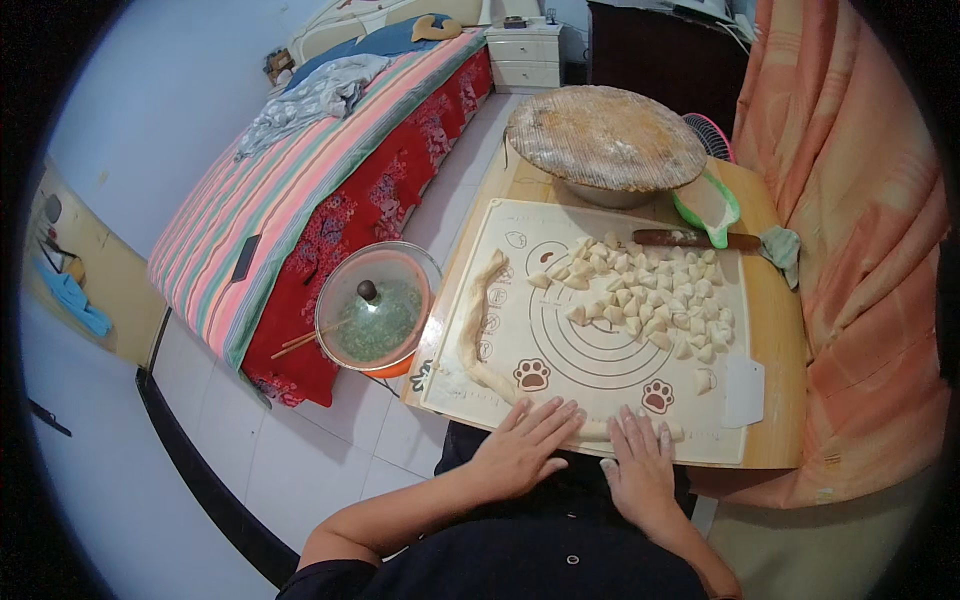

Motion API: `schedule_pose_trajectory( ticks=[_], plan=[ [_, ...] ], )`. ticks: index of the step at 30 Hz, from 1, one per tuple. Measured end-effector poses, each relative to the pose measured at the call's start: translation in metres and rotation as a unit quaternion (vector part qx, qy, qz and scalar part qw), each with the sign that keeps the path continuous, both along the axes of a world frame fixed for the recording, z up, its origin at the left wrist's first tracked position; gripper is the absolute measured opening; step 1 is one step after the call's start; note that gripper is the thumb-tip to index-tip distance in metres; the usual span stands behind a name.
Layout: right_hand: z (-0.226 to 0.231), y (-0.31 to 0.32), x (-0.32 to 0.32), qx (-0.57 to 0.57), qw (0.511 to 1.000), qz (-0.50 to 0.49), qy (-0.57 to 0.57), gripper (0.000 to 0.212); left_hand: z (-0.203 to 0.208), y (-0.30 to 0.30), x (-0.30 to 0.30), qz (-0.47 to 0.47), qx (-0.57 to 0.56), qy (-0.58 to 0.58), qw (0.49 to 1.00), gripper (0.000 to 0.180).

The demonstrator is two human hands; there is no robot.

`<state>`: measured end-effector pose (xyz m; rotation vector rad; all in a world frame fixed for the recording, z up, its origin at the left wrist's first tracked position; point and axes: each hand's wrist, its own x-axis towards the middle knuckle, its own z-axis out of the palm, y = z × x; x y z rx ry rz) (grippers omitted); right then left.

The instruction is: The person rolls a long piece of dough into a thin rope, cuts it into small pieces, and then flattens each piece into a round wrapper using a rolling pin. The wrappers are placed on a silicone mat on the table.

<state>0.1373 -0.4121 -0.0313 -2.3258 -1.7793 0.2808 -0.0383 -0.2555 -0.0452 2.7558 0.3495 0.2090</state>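
A long rope of dough [470, 335] runs down the left side of a cream kneading mat [590, 385] and bends along its near edge. My left hand [523, 450] lies flat with fingers stretched over the near stretch of the rope. Beside it on the right, my right hand [640, 468] rests its spread fingers on the rope close to its end. Many small cut dough pieces [660, 290] are scattered over the mat's far right part, dusted with flour. One lone dough piece [705, 380] sits apart, nearer to me.
A rolling pin [670, 238], a green scoop [708, 208] and a cloth [780, 252] lie behind the pieces. A white scraper [743, 392] is at right. A round woven lid [605, 135] covers a bowl. Left stands a glass-lidded bowl [370, 310] with chopsticks [296, 344]; an orange curtain [850, 250] hangs right.
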Motion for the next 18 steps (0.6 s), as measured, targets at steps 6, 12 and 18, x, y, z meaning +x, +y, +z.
schedule_pose_trajectory(
  ticks=[6, 12, 18],
  plan=[
    [0.003, 0.058, 0.022, 0.075, 0.996, -0.052, -0.011, 0.066, 0.005, 0.062, 0.028, 0.122, 0.004, -0.067, 0.99, 0.062],
    [0.0, 0.025, -0.001, 0.019, 0.999, 0.007, -0.044, 0.056, 0.003, 0.026, -0.012, 0.054, 0.06, 0.035, 0.996, 0.067],
    [0.002, 0.058, 0.015, 0.055, 0.997, -0.041, -0.027, 0.064, 0.0, 0.058, -0.005, 0.117, 0.111, 0.003, 0.987, 0.06]
  ],
)
